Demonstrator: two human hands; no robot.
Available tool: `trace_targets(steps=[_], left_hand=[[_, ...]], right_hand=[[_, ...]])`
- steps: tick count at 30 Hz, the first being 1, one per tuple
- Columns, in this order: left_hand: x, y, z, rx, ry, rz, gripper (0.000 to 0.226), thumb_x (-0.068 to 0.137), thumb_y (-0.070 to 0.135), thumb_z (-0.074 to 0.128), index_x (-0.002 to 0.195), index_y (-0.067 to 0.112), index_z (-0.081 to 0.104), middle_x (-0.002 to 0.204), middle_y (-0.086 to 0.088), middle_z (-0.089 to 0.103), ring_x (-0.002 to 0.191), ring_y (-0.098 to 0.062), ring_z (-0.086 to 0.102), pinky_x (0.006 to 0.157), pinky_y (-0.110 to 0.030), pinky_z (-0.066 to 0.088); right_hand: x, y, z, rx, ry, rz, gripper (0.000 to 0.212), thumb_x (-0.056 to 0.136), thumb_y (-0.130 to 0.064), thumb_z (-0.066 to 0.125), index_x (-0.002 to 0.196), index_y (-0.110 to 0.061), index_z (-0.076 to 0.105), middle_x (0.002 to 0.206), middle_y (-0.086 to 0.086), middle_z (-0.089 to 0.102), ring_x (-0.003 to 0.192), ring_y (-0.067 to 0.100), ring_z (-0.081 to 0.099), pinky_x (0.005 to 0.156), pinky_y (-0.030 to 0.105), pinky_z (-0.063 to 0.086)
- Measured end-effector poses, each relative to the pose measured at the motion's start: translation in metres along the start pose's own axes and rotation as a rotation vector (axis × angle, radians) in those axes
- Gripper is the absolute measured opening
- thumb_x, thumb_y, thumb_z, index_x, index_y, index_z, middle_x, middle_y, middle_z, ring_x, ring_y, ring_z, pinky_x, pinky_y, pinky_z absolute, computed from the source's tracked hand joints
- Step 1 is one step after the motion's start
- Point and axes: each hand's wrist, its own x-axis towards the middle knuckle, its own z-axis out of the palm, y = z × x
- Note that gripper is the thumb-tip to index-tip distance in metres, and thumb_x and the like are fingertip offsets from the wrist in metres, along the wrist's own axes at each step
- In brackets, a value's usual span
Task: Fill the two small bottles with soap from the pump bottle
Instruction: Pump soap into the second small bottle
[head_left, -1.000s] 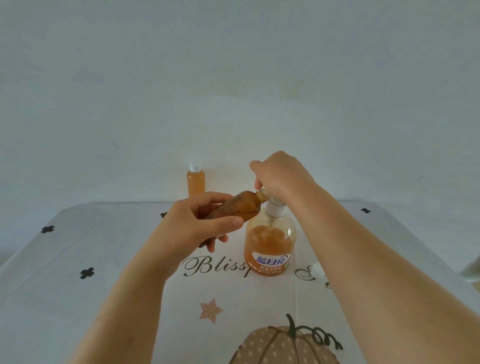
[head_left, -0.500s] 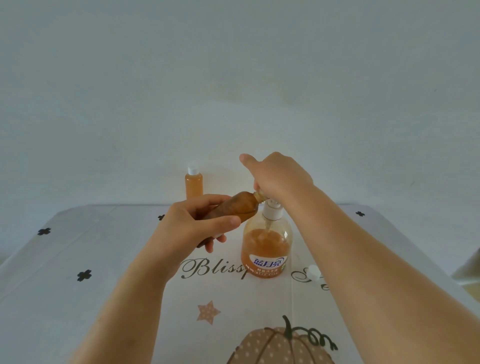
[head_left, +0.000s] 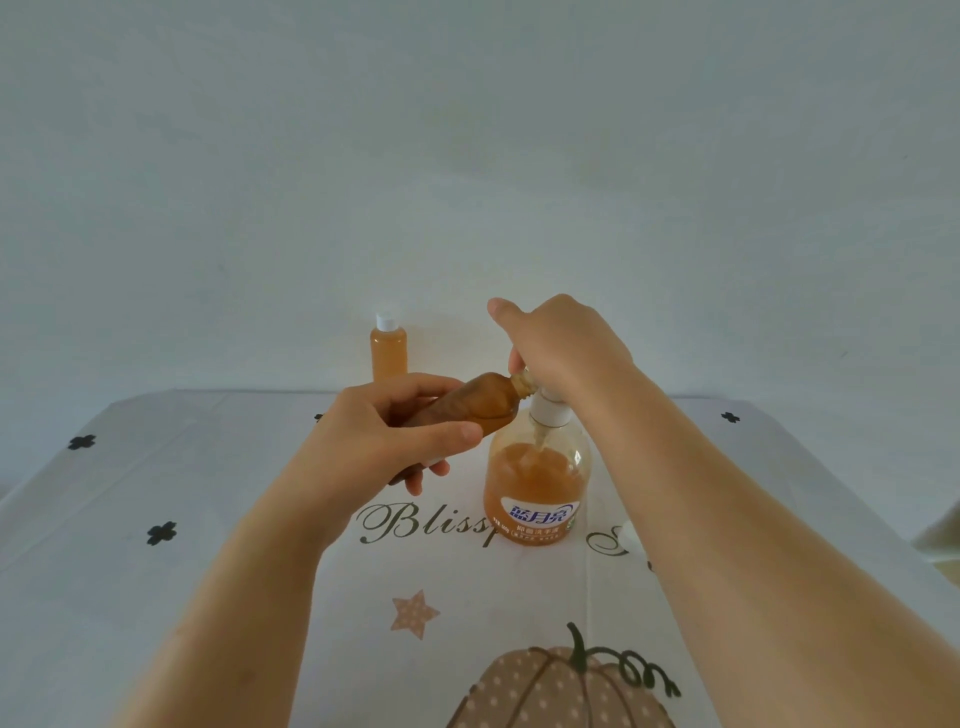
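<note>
A clear pump bottle (head_left: 537, 483) half full of orange soap stands at the table's middle. My right hand (head_left: 563, 345) covers its pump head, fingers curled over it, thumb sticking out to the left. My left hand (head_left: 384, 441) grips a small bottle (head_left: 480, 402) filled with orange soap, tilted nearly flat, its open neck up against the pump spout under my right hand. A second small bottle (head_left: 388, 353), full of orange soap and with a white cap, stands upright at the far edge of the table.
The table (head_left: 156, 571) has a white cloth printed with script lettering, a star and a pumpkin. A small white cap (head_left: 629, 532) lies right of the pump bottle, partly behind my right forearm. A pale wall rises just behind the table.
My right hand has risen a little on the pump head and its thumb now points further left. My left hand keeps the tilted bottle at the spout.
</note>
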Motion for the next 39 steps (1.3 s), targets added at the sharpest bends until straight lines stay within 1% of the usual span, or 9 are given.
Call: trace_targets(steps=[6, 9, 13, 17, 20, 27, 29, 35, 39], left_hand=[[0.0, 0.001, -0.001, -0.017, 0.005, 0.012, 0.027, 0.075, 0.017, 0.079, 0.1, 0.025, 0.075, 0.07, 0.0, 0.069, 0.063, -0.014, 0.064, 0.053, -0.024, 0.048], [-0.001, 0.002, 0.0, -0.03, 0.009, 0.026, 0.029, 0.074, 0.017, 0.079, 0.102, 0.024, 0.075, 0.069, 0.0, 0.069, 0.063, -0.015, 0.064, 0.052, -0.022, 0.047], [-0.002, 0.003, 0.002, -0.049, 0.007, 0.025, 0.028, 0.073, 0.016, 0.08, 0.1, 0.023, 0.075, 0.07, 0.0, 0.069, 0.064, -0.016, 0.064, 0.052, -0.023, 0.047], [-0.002, 0.002, 0.002, -0.048, 0.004, 0.026, 0.027, 0.075, 0.015, 0.08, 0.1, 0.023, 0.076, 0.073, -0.002, 0.069, 0.066, -0.017, 0.065, 0.056, -0.03, 0.049], [-0.002, 0.003, 0.0, -0.045, 0.005, 0.028, 0.027, 0.075, 0.015, 0.08, 0.1, 0.024, 0.076, 0.074, -0.002, 0.069, 0.067, -0.017, 0.065, 0.058, -0.031, 0.049], [0.001, 0.0, -0.003, -0.016, -0.006, -0.005, 0.027, 0.074, 0.016, 0.08, 0.098, 0.027, 0.075, 0.072, 0.002, 0.07, 0.064, -0.013, 0.065, 0.056, -0.024, 0.049], [0.001, 0.0, -0.003, -0.007, -0.005, -0.005, 0.027, 0.074, 0.016, 0.08, 0.098, 0.028, 0.075, 0.073, 0.001, 0.071, 0.064, -0.013, 0.065, 0.057, -0.025, 0.05], [-0.001, 0.001, -0.001, 0.001, 0.001, 0.003, 0.027, 0.074, 0.016, 0.08, 0.098, 0.029, 0.075, 0.073, 0.0, 0.071, 0.062, -0.012, 0.064, 0.056, -0.024, 0.05], [-0.002, 0.002, -0.001, -0.004, -0.002, 0.007, 0.027, 0.075, 0.016, 0.08, 0.099, 0.027, 0.075, 0.074, 0.0, 0.071, 0.065, -0.014, 0.065, 0.056, -0.024, 0.05]], right_hand=[[0.001, -0.006, -0.007, -0.064, -0.018, 0.014, 0.041, 0.097, -0.045, 0.047, 0.092, -0.014, 0.073, 0.078, 0.0, 0.068, 0.066, 0.019, 0.061, 0.061, 0.029, 0.043], [0.002, -0.012, -0.014, -0.124, -0.042, 0.0, 0.035, 0.095, -0.039, 0.049, 0.091, -0.015, 0.074, 0.075, 0.0, 0.068, 0.065, 0.019, 0.061, 0.062, 0.029, 0.044], [0.0, -0.012, -0.013, -0.107, -0.074, 0.015, 0.037, 0.097, -0.038, 0.047, 0.093, -0.013, 0.074, 0.072, 0.002, 0.068, 0.064, 0.02, 0.061, 0.064, 0.03, 0.047], [-0.002, -0.012, -0.013, -0.094, -0.062, 0.025, 0.039, 0.097, -0.038, 0.045, 0.093, -0.013, 0.074, 0.074, 0.003, 0.068, 0.067, 0.02, 0.061, 0.062, 0.03, 0.045], [-0.001, -0.013, -0.011, -0.096, -0.037, 0.009, 0.04, 0.097, -0.038, 0.044, 0.092, -0.012, 0.074, 0.077, 0.003, 0.067, 0.066, 0.021, 0.06, 0.061, 0.03, 0.044], [-0.003, -0.006, -0.002, -0.077, -0.008, -0.012, 0.04, 0.097, -0.037, 0.043, 0.092, -0.011, 0.073, 0.079, 0.002, 0.067, 0.064, 0.02, 0.056, 0.057, 0.029, 0.039], [-0.004, -0.006, -0.002, -0.065, -0.016, -0.019, 0.039, 0.097, -0.036, 0.043, 0.092, -0.011, 0.073, 0.079, 0.002, 0.067, 0.064, 0.02, 0.056, 0.057, 0.029, 0.038], [-0.005, -0.005, -0.002, -0.052, -0.016, -0.008, 0.041, 0.098, -0.037, 0.042, 0.093, -0.011, 0.073, 0.085, 0.005, 0.07, 0.068, 0.021, 0.059, 0.059, 0.03, 0.041], [-0.004, -0.008, -0.006, -0.07, -0.018, 0.001, 0.04, 0.097, -0.037, 0.043, 0.094, -0.011, 0.073, 0.082, 0.003, 0.068, 0.067, 0.02, 0.059, 0.06, 0.029, 0.042]])
